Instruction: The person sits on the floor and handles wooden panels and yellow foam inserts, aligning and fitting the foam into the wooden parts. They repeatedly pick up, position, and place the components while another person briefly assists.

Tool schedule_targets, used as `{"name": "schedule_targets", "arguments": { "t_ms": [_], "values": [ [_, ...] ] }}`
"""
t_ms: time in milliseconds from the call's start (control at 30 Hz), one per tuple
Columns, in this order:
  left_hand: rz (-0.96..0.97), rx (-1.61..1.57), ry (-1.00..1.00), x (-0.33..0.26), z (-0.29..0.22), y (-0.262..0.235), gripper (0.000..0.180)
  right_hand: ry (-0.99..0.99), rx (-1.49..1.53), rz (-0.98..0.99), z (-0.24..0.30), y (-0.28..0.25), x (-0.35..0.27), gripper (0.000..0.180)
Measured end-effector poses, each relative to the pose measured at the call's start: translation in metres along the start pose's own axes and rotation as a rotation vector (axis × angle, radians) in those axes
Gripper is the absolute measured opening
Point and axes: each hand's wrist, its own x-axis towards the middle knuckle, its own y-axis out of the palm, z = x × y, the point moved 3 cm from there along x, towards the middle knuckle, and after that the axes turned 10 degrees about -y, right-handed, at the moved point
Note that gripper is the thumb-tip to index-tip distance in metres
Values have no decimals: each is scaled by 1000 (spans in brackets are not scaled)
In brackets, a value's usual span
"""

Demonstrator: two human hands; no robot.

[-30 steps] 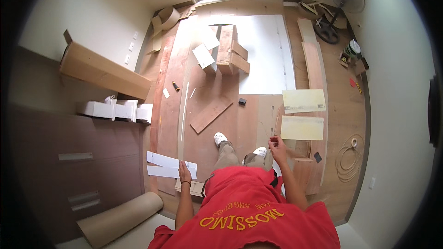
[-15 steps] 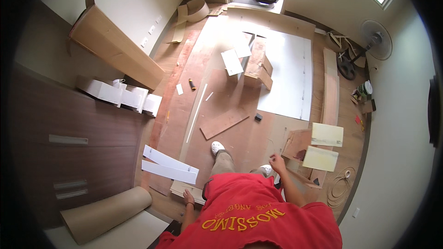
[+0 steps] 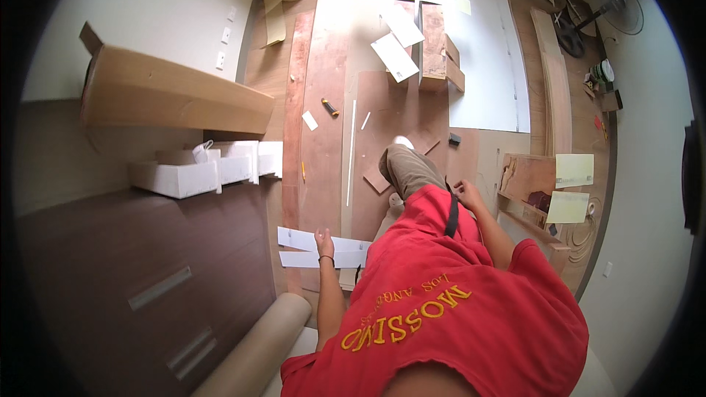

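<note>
Two white strips (image 3: pixel 300 259) are lying nine-to-three | left hand (image 3: pixel 323 241) is hanging nearer, over their middle, grip unclear | right hand (image 3: pixel 466 195) is showing at two o'clock, hold unclear

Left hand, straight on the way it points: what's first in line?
Probably the small white card: in the picture, the line from the left hand clears the upper white strip, crosses the brown board and passes just right of the thin yellow stick. Height unclear; it may pass above.
</note>
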Motion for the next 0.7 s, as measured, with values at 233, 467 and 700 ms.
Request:
{"name": "schedule_targets", "arguments": {
  "t_ms": [233,467,700],
  "values": [
    [41,118,84,98,-127,0,75,105,-99,-74,49,18,120,23],
    [-82,-2,-250,257,-195,-63,63,326,255,-100,131,-16,256,23],
    [-30,204,164,345,-449,-34,64,154,302,-368,214,-60,355,21]
  ]
}}
